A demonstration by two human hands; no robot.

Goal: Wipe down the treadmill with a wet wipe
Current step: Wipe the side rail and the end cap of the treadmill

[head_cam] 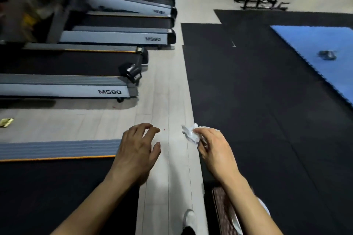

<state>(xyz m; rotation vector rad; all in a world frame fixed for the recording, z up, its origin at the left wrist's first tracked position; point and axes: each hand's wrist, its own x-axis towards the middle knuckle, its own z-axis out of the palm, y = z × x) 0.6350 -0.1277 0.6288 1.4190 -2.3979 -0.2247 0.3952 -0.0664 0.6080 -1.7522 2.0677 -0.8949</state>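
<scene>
Wipe (191, 133) crumpled, pinched in right hand (214, 149) over pale floor (172, 101), right of near treadmill (57, 149). Left hand (136, 147) apart from it, fingers loosely spread, holding nothing, above treadmill's near-right end. Black mat (267, 110) right.

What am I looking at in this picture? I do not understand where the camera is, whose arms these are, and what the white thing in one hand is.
The camera is worn on a person's head and looks forward and down, so the two bare arms belong to that person. There is only this one view. The right hand pinches a crumpled white wet wipe. The left hand holds nothing; its fingers are loosely bent, above the rear end of the nearest treadmill. More treadmills marked MS80 stand in a row to the left. The floor is pale wood, with black mats and a blue mat on the right. A white shoe shows below.
</scene>
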